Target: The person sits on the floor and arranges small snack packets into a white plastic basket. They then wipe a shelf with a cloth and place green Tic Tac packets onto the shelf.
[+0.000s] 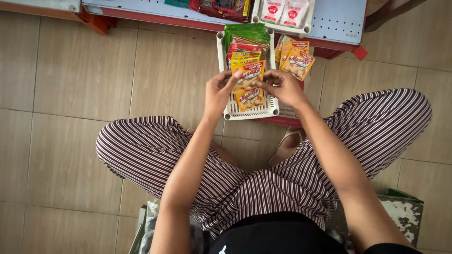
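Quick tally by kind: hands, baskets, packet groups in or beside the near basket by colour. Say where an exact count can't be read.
Hands: 2, left hand and right hand, both on the same yellow sachet
White baskets: 2, near basket, far basket
Packet groups: 3, green packets, yellow sachets in the near basket, orange sachets beside it; overlapped, exact count unreadable
Total: 7

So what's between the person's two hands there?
In the head view, an orange seasoning sachet spans the gap between the left hand and right hand, above the white basket.
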